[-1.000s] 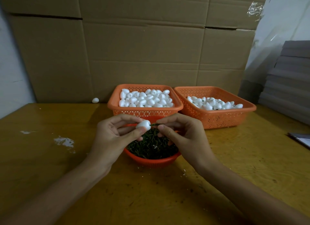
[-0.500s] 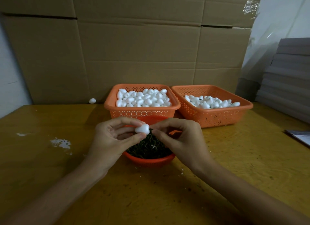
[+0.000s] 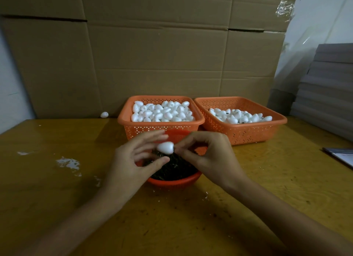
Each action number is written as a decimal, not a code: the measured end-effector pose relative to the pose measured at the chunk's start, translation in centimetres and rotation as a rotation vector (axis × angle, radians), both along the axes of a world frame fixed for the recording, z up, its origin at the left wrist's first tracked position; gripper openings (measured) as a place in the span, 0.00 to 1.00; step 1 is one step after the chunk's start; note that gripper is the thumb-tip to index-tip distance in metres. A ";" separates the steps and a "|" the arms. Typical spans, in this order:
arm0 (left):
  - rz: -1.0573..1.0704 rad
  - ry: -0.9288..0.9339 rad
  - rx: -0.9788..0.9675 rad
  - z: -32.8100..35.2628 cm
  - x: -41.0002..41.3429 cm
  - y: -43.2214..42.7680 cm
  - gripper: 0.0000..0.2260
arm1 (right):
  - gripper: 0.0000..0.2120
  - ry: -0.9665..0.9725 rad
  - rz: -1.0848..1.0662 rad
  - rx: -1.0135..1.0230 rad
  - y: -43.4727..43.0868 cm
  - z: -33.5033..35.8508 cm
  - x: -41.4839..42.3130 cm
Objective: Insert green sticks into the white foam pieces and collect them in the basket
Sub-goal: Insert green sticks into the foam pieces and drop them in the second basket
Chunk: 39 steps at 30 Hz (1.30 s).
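Status: the right basket (image 3: 241, 134) holds a shallow layer of foam pieces with dark bits among them, which I judge to be finished ones. The left basket (image 3: 160, 123) is heaped with plain pieces, so most of the work remains. One stray piece (image 3: 104, 114) lies far left on the worktop (image 3: 57, 189).

Piece in hand: the foam piece (image 3: 165, 147) is above the bowl (image 3: 172, 182) of sticks (image 3: 172, 169), between my hands. My right hand (image 3: 210, 156) pinches its right end with curled fingers. No stick shows there. My left hand (image 3: 133, 160) has its fingers straight and spread, blurred. Whether they touch the piece I cannot tell.

Change: a second ago a short length of green showed between piece and right fingers. It is gone now, so I judge the stick seated. Half a second ago my left thumb and forefinger pinched the piece. They have since opened.
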<state>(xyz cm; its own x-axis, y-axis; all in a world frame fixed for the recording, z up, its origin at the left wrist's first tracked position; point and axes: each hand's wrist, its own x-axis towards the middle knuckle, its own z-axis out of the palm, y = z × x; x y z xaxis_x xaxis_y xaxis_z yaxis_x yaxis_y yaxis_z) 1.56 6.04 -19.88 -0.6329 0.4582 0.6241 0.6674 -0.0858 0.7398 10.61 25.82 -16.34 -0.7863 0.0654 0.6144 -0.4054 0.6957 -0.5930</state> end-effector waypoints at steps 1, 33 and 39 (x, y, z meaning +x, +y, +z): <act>0.041 0.119 -0.045 -0.2 0.4 0.0 0.26 | 0.05 0.033 -0.027 -0.027 0.8 0.3 -0.2; 0.173 0.763 -0.552 -0.7 1.7 0.0 0.18 | 0.28 -0.298 -0.011 0.730 -0.8 -1.0 0.6; 0.139 0.686 -0.554 -0.5 1.9 -0.1 0.17 | 0.31 -0.317 -0.035 0.726 -1.2 -1.1 0.5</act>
